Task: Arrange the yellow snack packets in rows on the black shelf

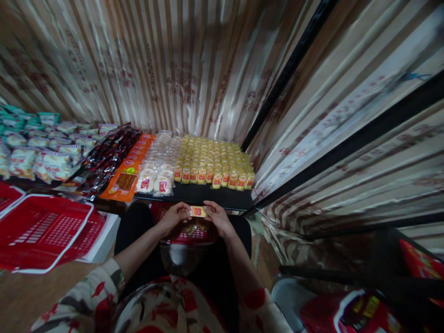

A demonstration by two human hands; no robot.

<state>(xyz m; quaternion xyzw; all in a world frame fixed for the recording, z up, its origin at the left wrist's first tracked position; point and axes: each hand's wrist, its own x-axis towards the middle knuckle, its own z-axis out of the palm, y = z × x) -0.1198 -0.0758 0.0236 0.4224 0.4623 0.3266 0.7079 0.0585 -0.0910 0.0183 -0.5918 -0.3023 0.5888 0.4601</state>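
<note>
A small yellow snack packet with a red label [198,211] is held level between my two hands, above my lap. My left hand [176,215] pinches its left end, and the fingers of my right hand [218,217] close on its right end. Beneath them, between my knees, sits a red basket [196,237] with some yellowish packets in it, partly hidden by my hands. Just ahead, rows of matching yellow packets [215,162] stand on a black shelf [194,194].
Left of the yellow rows lie clear packs of white round cakes [154,178], an orange snack bag [126,173], dark shiny packets [100,162] and white bagged snacks [52,162]. A red basket with a white handle [52,231] is at left. Black poles [347,152] and striped curtains [173,69] enclose the space.
</note>
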